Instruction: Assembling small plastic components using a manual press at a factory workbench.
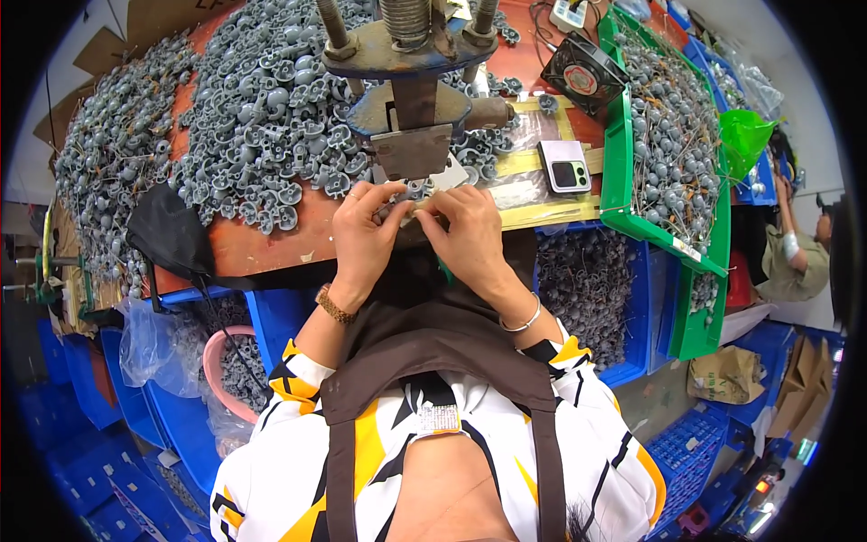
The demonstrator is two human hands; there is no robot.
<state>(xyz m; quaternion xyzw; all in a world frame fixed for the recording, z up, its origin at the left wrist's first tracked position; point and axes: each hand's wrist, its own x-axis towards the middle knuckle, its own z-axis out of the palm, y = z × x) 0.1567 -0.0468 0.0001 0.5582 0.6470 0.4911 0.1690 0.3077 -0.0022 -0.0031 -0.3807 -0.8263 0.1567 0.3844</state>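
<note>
My left hand (pixel 363 237) and my right hand (pixel 468 233) meet at the table's front edge, right below the metal head of a press (pixel 414 149). Both have thumb and fingers pinched together around a small grey part (pixel 408 206), mostly hidden by the fingertips, so its kind does not show. Left of the press spreads a big heap of grey plastic parts (pixel 262 117), cup-shaped with open ends, reaching close to my left hand.
Grey balls with thin wires fill a green tray (pixel 617 172) on the right; a similar pile (pixel 113 172) lies far left. A phone (pixel 564 166), a small fan (pixel 584 72) and a black cloth bag (pixel 167 232) rest on the table. Blue bins (pixel 638 307) stand below. Another person (pixel 795 262) is at far right.
</note>
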